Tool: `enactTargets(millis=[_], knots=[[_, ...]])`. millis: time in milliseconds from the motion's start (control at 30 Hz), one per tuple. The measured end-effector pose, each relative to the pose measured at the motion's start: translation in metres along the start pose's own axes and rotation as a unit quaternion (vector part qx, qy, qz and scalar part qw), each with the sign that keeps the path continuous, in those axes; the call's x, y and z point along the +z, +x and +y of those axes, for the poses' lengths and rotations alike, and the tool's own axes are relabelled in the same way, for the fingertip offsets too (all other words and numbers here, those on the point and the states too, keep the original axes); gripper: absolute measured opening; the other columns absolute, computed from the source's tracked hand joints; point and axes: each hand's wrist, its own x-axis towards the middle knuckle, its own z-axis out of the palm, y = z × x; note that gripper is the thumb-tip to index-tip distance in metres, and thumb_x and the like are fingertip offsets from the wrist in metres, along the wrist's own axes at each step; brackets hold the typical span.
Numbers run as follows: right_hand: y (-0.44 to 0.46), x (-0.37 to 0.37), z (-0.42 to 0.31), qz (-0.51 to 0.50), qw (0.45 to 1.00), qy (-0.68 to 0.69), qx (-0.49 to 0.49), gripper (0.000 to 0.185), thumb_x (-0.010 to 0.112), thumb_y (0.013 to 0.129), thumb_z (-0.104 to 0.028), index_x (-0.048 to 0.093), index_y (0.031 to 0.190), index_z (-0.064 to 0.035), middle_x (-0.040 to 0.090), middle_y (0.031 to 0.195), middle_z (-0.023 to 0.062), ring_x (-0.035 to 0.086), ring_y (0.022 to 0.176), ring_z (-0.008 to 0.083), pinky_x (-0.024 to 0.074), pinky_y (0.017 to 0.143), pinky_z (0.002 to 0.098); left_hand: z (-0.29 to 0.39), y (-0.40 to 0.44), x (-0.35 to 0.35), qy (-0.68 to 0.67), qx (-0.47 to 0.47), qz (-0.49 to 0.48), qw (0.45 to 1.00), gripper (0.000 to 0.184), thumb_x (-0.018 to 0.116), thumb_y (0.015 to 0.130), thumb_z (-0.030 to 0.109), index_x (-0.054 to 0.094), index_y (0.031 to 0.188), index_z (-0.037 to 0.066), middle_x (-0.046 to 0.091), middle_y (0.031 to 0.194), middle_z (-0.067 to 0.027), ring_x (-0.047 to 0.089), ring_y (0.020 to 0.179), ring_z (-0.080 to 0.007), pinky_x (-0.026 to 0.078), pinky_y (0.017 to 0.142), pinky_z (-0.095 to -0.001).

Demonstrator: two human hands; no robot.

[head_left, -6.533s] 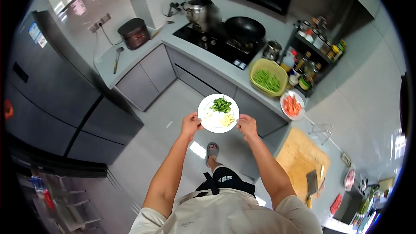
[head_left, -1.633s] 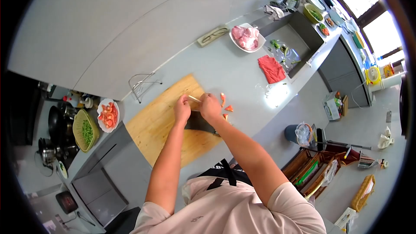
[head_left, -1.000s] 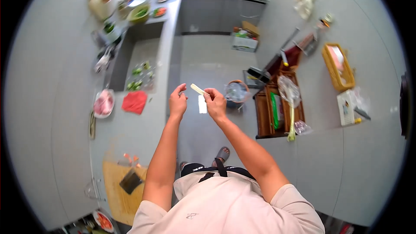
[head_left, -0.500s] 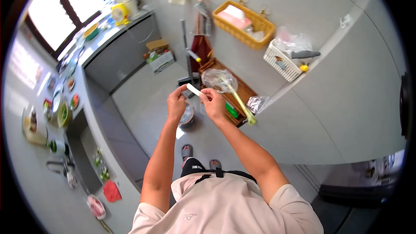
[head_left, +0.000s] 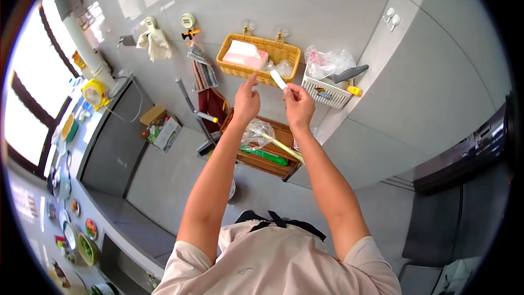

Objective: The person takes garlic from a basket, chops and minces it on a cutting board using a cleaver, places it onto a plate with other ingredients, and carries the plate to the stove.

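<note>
My right hand (head_left: 299, 106) pinches a small white stick-shaped object (head_left: 278, 80) with rounded ends; its exact kind is too small to make out. It points up and left, in front of the lower edge of a yellow wicker basket (head_left: 259, 74) on the wall. My left hand (head_left: 247, 101) is raised beside it, index finger stretched toward the basket and the other fingers curled, with nothing seen in it. Inside the basket are a pink-and-white packet (head_left: 244, 54) and clear plastic (head_left: 282, 68).
A white basket (head_left: 326, 92) with plastic bags and a grey-handled tool (head_left: 349, 73) hangs to the right. Below, a wooden rack (head_left: 256, 159) bears a long green-white vegetable (head_left: 286, 150). A counter with dishes (head_left: 90, 228) runs along the left; a broom (head_left: 188, 98) leans near the wall.
Both hands have risen toward the wall baskets, and the view has turned. My left hand has let go of the white object, which stays in my right.
</note>
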Motion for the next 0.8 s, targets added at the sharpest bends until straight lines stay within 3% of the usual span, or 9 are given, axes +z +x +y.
enactTargets(millis=[167,300,467,567,700,800], knots=[[0.023,0.008,0.001,0.046,0.998,0.005,0.033,0.018,0.073,0.098,-0.012,0.074,0.109,0.0015,0.077,0.088,0.0052,0.072,0.074,0.0116,0.0565,0.071,0.0276,0.0,0.034,0.016,0.09,0.028,-0.044,0.995,0.067,0.053,0.087,-0.008,0.051,0.153,0.003,0.061,0.137,-0.0282,0.06,0.126,-0.0435,0.05,0.103,-0.0475],[0.033,0.015,0.008,0.062,0.997,0.02,0.037,0.019,0.073,0.097,-0.011,0.073,0.111,0.0016,0.077,0.089,0.006,0.072,0.074,0.0117,0.0565,0.069,0.0274,-0.013,0.04,0.02,0.1,0.048,-0.048,0.993,0.068,0.052,0.086,-0.008,0.052,0.153,0.004,0.063,0.134,-0.0276,0.061,0.124,-0.0435,0.051,0.102,-0.0473],[0.033,0.017,0.014,0.048,0.998,0.027,0.036,0.024,0.073,0.097,-0.01,0.072,0.118,0.0019,0.077,0.093,0.0072,0.072,0.075,0.0123,0.057,0.064,0.0274,-0.015,0.036,0.016,0.105,0.067,-0.038,0.991,0.062,0.052,0.089,-0.009,0.055,0.149,0.006,0.065,0.131,-0.0206,0.062,0.12,-0.0405,0.052,0.098,-0.0435],[0.024,0.014,0.013,0.04,0.998,0.034,0.039,0.03,0.072,0.098,-0.009,0.067,0.125,0.0029,0.076,0.097,0.0078,0.07,0.077,0.0116,0.0567,0.063,0.027,-0.022,0.034,0.016,0.075,0.088,-0.025,0.993,0.064,0.052,0.086,-0.009,0.057,0.147,0.005,0.064,0.132,-0.0248,0.061,0.121,-0.0451,0.051,0.102,-0.0493],[-0.005,0.01,0.011,0.027,0.998,0.008,0.057,0.036,0.071,0.098,-0.007,0.062,0.131,0.0036,0.075,0.099,0.0079,0.068,0.078,0.0116,0.0568,0.064,0.0279,-0.018,0.018,0.004,0.055,0.064,-0.022,0.996,0.062,0.053,0.085,-0.008,0.059,0.145,0.005,0.062,0.138,-0.0261,0.059,0.126,-0.0443,0.048,0.107,-0.0481],[-0.023,0.023,0.059,-0.03,0.999,-0.006,0.012,0.037,0.071,0.098,-0.007,0.06,0.132,0.0024,0.074,0.102,0.0078,0.067,0.079,0.012,0.0571,0.064,0.029,-0.045,-0.002,-0.01,0.074,0.086,0.013,0.994,0.063,0.054,0.085,-0.008,0.059,0.146,0.006,0.061,0.14,-0.0266,0.058,0.129,-0.0442,0.046,0.111,-0.0473]])
